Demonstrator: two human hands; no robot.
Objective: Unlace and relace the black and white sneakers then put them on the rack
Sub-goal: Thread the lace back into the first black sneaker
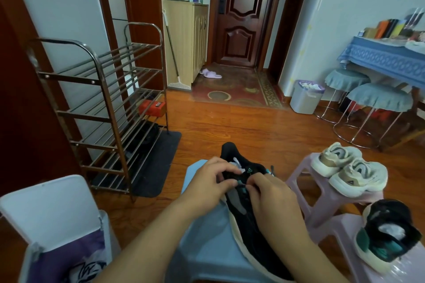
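A black sneaker with a white sole [247, 220] lies on a light blue stool [204, 243] right in front of me, its heel pointing away. My left hand [211, 181] and my right hand [271, 195] meet over its lace area. Each pinches the teal lace [241, 183] near the tongue. The second black sneaker [386, 236] lies on a pink stool [358, 257] at the lower right. The metal shoe rack [103, 108] stands at the left against the wall, its upper shelves bare.
A pair of white sneakers [349, 169] sits on another pink stool [310, 181] to the right. A lidded bin [57, 225] stands at the lower left. A dark mat [156, 163] lies under the rack. Stools, a waste basket [305, 96] and a table stand far right.
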